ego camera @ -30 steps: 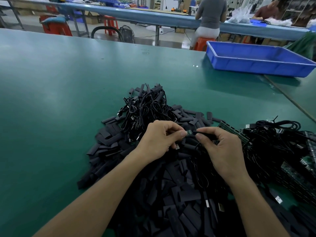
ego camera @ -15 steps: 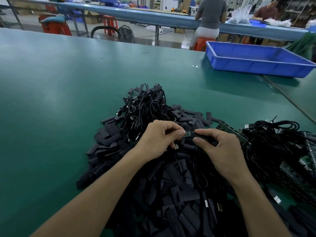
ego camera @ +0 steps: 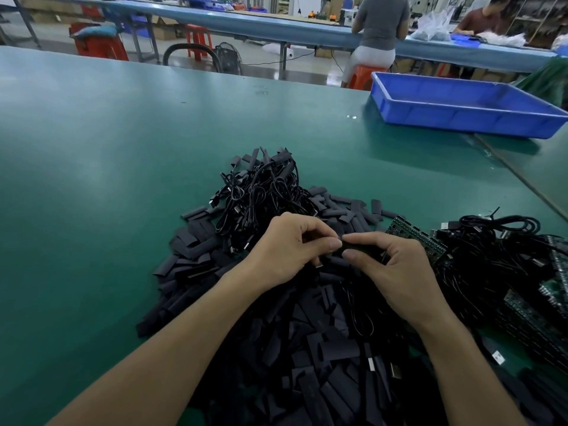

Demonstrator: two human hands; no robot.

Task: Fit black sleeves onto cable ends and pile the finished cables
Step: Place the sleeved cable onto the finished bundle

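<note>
Green matting covers the wide work table [ego camera: 107,179] I am looking down on, and I take the heap of loose flat black sleeves [ego camera: 307,348] in front of me as my landmark. Above that heap my left hand [ego camera: 285,250] and right hand [ego camera: 396,272] meet fingertip to fingertip. My right thumb and forefinger are pinched on one short black sleeve [ego camera: 359,249], held level between the hands; my left thumb and forefinger are closed at its near end, but I cannot tell whether they grip the sleeve itself or the cable end inside it. A thin black cable [ego camera: 359,321] loops down below my right hand onto the heap. At the far edge of the heap lies a tangle of coiled black cables with sleeved ends [ego camera: 261,192]. Right of the heap sits a mass of black cables with bare green circuit boards [ego camera: 504,259]. Well beyond the heap, to the far right, a shallow blue plastic tray [ego camera: 461,112] rests on the table
</note>
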